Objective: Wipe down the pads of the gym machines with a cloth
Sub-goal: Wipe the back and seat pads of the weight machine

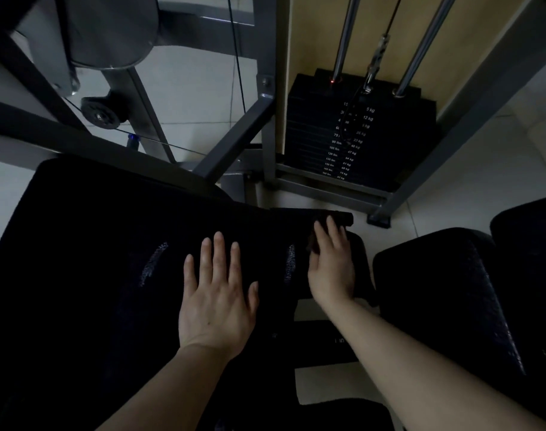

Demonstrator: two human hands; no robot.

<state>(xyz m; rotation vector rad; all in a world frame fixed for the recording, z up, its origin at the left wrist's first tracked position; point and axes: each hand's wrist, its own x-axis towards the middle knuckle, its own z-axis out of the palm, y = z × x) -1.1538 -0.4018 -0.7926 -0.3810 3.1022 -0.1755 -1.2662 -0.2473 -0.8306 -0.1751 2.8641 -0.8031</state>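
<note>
Pads, two, two hands flat

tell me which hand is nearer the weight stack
Right. The right hand lies at the pad's far right corner, just below the weight stack; the left hand rests flat mid-pad, farther away.

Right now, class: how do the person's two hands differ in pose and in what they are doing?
The left hand lies flat with fingers spread on the large black pad; the right hand presses a dark cloth near the pad's right edge. Left holds nothing; right works the cloth. Both are bare, palm down.
</note>
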